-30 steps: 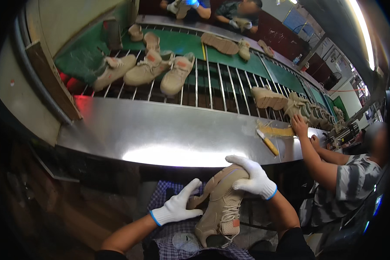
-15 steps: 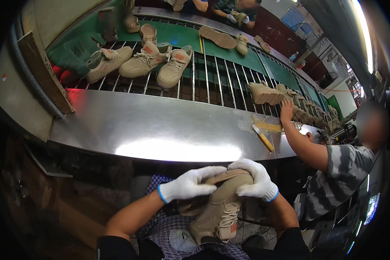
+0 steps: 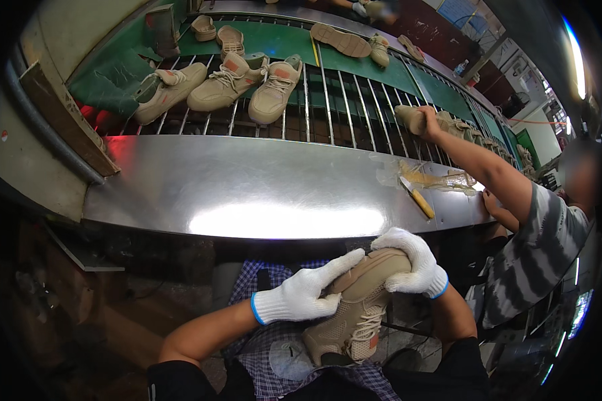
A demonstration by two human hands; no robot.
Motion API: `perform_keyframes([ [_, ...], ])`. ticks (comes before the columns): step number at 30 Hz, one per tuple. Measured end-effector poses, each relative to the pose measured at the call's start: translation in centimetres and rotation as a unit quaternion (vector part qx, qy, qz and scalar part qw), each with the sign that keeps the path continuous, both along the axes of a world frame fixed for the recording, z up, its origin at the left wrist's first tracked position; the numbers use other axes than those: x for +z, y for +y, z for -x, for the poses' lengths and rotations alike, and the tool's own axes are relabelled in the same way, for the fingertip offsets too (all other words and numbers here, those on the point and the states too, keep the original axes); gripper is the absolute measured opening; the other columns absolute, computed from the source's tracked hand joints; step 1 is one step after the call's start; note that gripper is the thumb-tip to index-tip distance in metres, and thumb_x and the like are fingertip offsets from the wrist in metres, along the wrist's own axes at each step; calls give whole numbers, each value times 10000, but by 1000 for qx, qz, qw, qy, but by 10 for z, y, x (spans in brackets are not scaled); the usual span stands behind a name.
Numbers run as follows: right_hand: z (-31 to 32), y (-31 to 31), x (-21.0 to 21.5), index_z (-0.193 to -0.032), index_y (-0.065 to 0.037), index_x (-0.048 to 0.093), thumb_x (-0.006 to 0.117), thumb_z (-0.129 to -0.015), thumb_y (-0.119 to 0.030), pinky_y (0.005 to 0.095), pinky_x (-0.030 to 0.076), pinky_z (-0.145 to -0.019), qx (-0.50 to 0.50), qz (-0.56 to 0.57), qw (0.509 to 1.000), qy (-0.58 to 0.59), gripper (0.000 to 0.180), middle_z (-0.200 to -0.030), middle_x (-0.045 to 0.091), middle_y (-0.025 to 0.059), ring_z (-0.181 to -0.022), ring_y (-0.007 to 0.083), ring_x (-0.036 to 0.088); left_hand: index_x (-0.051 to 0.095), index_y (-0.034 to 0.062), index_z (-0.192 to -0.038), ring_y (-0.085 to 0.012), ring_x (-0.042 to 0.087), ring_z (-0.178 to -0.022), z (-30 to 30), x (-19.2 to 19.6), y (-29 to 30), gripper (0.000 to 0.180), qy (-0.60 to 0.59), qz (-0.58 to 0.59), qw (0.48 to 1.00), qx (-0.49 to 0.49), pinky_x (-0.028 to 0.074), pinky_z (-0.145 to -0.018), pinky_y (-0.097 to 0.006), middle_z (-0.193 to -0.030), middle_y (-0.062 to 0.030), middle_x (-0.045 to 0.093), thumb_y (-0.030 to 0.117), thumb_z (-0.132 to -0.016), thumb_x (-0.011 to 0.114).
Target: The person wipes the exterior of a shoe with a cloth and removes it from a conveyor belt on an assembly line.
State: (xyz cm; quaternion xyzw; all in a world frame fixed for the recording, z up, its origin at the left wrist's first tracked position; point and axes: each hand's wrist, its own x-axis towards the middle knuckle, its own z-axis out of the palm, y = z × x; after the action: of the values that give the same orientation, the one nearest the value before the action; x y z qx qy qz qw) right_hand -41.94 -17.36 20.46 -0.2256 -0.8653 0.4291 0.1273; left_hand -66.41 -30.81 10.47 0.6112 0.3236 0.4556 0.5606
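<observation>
Above my lap I hold a tan sneaker (image 3: 348, 321) on its side, its toe toward the bench and its white laces facing right. A matching sole (image 3: 362, 269) lies along the toe's left side. My left hand (image 3: 304, 291), in a white knit glove with a blue cuff, is closed on the sole and the shoe's side, thumb apart from the fingers. My right hand (image 3: 416, 267), gloved the same way, wraps round the toe from the right. The heel end rests low, close to the checked apron (image 3: 251, 364).
A metal bench (image 3: 247, 180) runs ahead, with a yellow-handled knife (image 3: 418, 200) on it. Behind it, several tan shoes (image 3: 274, 90) stand on a bar conveyor (image 3: 331, 113). At right, a co-worker's arm (image 3: 481, 157) reaches to a shoe there.
The sole now sits closer against the toe, and my left fingers have shifted along its edge. The co-worker's hand has taken hold of a shoe on the conveyor.
</observation>
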Motion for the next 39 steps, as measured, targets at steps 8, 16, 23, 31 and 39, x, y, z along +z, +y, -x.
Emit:
perform_keyframes([
  [8,-3,-18,-12,-1492,61,488,845,-817,-667,409,571,-965,-62,136,977,155,1055,-1236,694,185,-1091,276,707,-37,-133,-1649,-396,412,-1529,-16,9,-33,1138,19,-37,999,27,333,-1260,-392,-1650,-386,322,139,-862,739],
  [16,39,-54,-80,-1529,10,518,563,-1116,-361,368,512,-1103,-185,226,949,121,557,-1447,645,185,-1292,248,653,374,1,-1583,-289,545,-1357,58,71,28,1105,314,-160,917,185,465,-1154,-444,-1517,-201,511,277,-716,1001],
  [23,-3,-68,-59,-1604,-23,357,749,-928,-342,467,580,-966,-104,91,990,-32,844,-1358,595,269,-1089,446,696,502,31,-1473,-200,560,-1291,81,6,74,827,146,199,968,-33,458,-1121,-354,-1365,-102,605,246,-802,935],
  [31,35,-67,-95,-1342,11,630,735,-863,-26,359,634,-650,-237,-286,927,57,492,-1246,694,207,-821,311,747,557,33,-1410,-219,626,-1237,73,4,90,754,166,172,970,-43,498,-1080,-374,-1299,-126,668,347,-830,921],
  [39,49,-48,-103,-1301,-29,669,745,-898,-84,362,623,-666,-338,-171,925,18,414,-1117,741,167,-817,299,759,564,21,-1414,-228,635,-1222,82,4,96,755,166,193,965,-58,513,-1064,-378,-1301,-136,667,299,-815,930],
])
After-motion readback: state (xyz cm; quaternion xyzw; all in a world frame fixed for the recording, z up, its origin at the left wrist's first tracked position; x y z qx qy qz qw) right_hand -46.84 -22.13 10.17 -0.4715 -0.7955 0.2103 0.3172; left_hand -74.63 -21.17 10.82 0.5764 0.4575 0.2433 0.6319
